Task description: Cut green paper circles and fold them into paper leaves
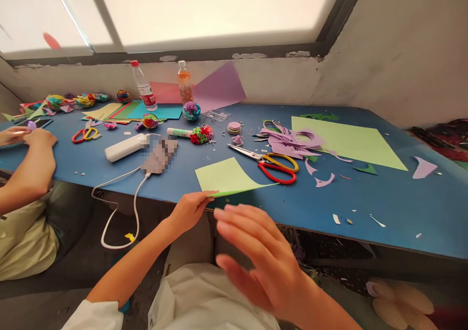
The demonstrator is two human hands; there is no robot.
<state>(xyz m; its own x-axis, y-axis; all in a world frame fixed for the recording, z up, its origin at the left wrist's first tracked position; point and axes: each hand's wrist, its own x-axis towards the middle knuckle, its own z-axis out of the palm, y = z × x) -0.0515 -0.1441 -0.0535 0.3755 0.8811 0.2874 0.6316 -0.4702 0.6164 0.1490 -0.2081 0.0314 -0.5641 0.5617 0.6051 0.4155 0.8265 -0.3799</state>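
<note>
My left hand pinches the near edge of a light green sheet of paper at the front edge of the blue table. The sheet's near edge is curled or folded up and tapers to a point on the right. My right hand is raised in front of the table edge, fingers stretched out and thumb apart, with nothing in it. Scissors with red and yellow handles lie just behind the sheet's right end, blades pointing left. Purple paper scraps are heaped behind them.
A larger light green sheet lies at the right. At the left are a white power bank, its cable, and a co-worker's hands. Bottles, a glue stick and paper flower balls stand farther back.
</note>
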